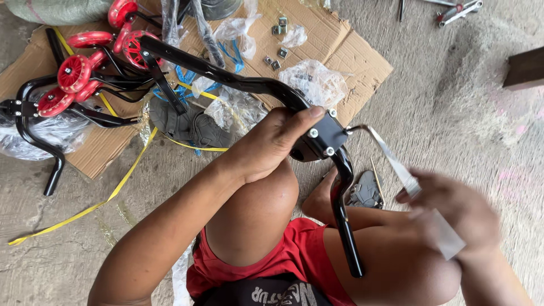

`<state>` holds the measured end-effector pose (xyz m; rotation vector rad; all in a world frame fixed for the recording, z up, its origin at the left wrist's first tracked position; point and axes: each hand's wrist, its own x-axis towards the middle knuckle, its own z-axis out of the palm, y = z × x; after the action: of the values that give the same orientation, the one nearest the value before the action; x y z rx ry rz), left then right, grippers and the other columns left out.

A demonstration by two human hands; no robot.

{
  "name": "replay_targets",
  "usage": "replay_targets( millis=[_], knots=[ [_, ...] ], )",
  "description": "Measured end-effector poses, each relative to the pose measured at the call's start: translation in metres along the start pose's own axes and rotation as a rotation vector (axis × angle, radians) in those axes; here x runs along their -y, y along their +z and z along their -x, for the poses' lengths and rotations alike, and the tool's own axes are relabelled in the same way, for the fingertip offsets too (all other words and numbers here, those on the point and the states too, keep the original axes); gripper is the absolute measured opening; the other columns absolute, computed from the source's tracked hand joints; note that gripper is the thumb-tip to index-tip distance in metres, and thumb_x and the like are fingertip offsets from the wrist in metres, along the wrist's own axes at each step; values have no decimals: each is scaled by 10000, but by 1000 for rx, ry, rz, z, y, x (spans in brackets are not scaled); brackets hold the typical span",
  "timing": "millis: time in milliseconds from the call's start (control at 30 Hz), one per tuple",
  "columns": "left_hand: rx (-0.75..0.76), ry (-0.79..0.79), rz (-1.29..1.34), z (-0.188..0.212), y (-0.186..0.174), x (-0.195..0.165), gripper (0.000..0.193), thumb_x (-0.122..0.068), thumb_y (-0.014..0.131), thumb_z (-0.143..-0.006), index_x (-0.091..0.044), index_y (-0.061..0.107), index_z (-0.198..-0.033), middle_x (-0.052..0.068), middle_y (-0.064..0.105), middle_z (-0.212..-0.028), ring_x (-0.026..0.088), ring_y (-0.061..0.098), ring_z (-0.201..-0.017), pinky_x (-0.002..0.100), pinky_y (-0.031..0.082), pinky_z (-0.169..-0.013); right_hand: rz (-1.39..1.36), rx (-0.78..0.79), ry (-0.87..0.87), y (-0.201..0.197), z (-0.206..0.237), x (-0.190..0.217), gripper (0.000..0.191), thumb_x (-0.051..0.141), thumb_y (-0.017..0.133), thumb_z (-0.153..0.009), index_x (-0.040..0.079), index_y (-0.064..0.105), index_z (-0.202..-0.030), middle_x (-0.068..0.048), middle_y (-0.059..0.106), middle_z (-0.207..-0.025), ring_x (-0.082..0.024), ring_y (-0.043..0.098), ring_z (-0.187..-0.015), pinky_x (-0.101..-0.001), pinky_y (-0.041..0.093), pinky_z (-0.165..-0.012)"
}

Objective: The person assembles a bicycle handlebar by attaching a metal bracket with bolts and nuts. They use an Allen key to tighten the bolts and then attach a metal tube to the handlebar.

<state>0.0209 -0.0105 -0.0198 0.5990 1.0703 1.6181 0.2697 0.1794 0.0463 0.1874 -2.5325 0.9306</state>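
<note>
Handlebar [249, 85] lies across knee [255, 209]; cardboard [340, 51] behind w/ wheels [73, 73] on left; tools [459, 10] far right.

Clear plastic bags [314, 82] on brown cardboard [334, 39]

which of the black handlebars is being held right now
The black handlebar across the knee, gripped by the left hand at its clamp; the other handlebar lies untouched on the cardboard.

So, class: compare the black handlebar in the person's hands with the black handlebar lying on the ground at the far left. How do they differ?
The held handlebar is gripped at its clamp by the left hand; the lying handlebar is untouched. The held one hangs over the knees, with the right hand turning a silver key at its clamp; the other rests partly on cardboard. Both are black bent tubes.
</note>
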Motion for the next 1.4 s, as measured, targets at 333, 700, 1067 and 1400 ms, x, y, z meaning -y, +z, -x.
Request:
replay_targets(
  millis=[333,700,1067,1400],
  knots=[
    [37,-38,0,-9,17,0,436,-465,574,-1022,-46,690,-989,-47,621,-856,36,538,-805,228,487,-734,626,271,-468,31,-136,79,335,141,725,-838,4,730,-1144,-52,638,-856,-262,715,-832,-355,613,-734],
    [-2,22,-11,-7,6,4,419,-438,593,-1049,-50,644,-900,-74,510,-805,27,439,-770,235,421,-674,355,305,553,-26,-126,-82,263,247,667,-1057,3,728,-1135,-135,698,-866,-232,622,-697,-386,493,-609],
    [-58,-27,96,-23,6,20,363,-404,621,-1031,-76,644,-877,-86,519,-787,22,454,-739,241,420,-649,427,498,-67,13,11,61,221,64,635,-760,59,595,-977,-71,691,-931,-250,737,-924,-550,593,-977],
    [7,-55,-12,-9,15,3,447,-469,599,-1000,-31,682,-1030,-32,645,-895,36,564,-815,241,490,-738,932,297,-357,58,-185,70,491,148,700,-819,118,664,-1308,-97,689,-1013,-208,695,-844,-339,561,-620]
  ],
)
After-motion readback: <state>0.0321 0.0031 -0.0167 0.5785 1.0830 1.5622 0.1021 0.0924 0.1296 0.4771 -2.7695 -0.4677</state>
